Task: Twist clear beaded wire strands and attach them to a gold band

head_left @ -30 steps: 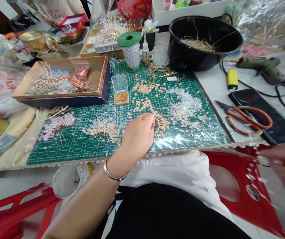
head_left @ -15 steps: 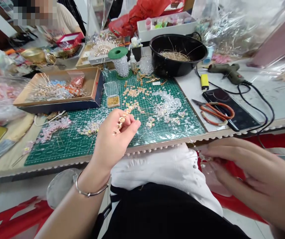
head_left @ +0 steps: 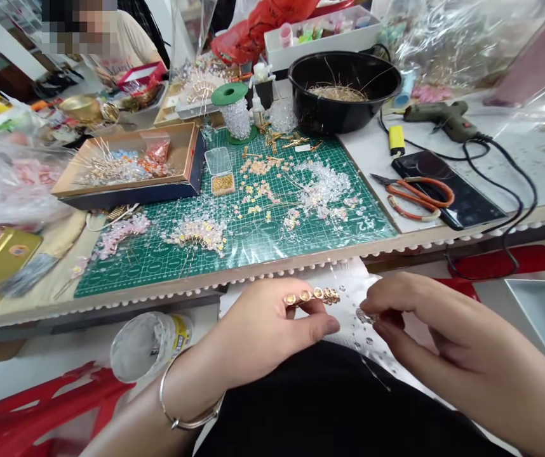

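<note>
Over my lap, my left hand [head_left: 284, 330] is closed on a gold band with round settings [head_left: 311, 296], which shows above the thumb and along the fingers. Just right of it, my right hand [head_left: 439, 336] pinches a strand of clear beads [head_left: 364, 315]. Parts of the strand hang against the white cloth [head_left: 349, 279] and dark clothing on my lap. The fingertips hide how much of it is gripped. Both hands are apart, below the table's beaded front edge. On the green cutting mat [head_left: 253, 244] lie clear beads [head_left: 322, 190] and a beaded flower comb [head_left: 201, 235].
A wire-filled black bowl [head_left: 301, 108], a bead spool [head_left: 237, 117] and a cardboard box [head_left: 129, 197] stand farther back. Orange-handled scissors [head_left: 420, 198] rest on a phone [head_left: 472, 209], near a glue gun [head_left: 444, 119] and its cable. Another person [head_left: 134, 38] sits across the table.
My left hand has come down from above the mat to my lap, still holding the gold band. My right hand has moved left with the beads, closer to it.
</note>
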`<state>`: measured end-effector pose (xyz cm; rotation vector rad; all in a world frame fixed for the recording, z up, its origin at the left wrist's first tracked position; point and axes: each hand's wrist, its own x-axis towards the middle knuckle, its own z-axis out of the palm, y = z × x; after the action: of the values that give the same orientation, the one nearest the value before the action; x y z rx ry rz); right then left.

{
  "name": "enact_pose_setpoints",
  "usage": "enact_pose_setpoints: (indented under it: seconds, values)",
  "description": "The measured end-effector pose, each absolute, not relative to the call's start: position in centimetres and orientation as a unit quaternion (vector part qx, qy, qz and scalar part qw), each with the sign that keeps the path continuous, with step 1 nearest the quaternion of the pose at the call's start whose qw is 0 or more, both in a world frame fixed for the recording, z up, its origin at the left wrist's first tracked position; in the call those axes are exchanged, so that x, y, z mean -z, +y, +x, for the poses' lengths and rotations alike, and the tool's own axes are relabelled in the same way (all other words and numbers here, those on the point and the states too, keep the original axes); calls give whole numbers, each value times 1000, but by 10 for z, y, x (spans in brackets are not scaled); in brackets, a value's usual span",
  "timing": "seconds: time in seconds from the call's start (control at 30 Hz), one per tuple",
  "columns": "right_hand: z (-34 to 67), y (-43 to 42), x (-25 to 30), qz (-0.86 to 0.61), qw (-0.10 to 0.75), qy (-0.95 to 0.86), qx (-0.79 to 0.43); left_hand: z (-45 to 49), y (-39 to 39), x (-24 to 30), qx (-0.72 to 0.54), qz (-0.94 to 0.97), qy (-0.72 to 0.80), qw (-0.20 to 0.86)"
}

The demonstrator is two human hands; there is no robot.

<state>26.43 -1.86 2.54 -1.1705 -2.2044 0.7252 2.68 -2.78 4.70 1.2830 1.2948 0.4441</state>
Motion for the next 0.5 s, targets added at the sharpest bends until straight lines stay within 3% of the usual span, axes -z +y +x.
enact_pose_setpoints:
  seconds: [0.23, 0.37, 0.5]
  values:
    - [254, -11, -27, -339, 257, -866, -262, 25, -35, -42, -242, 600, 537, 541]
    - [246, -2, -21, -308, 242, -859, -329, 20, -39, -36, -274, 605, 513, 544]
    - [239, 3, -15, -362, 160, -806, -440, 14, -40, -29, -313, 587, 515, 540]
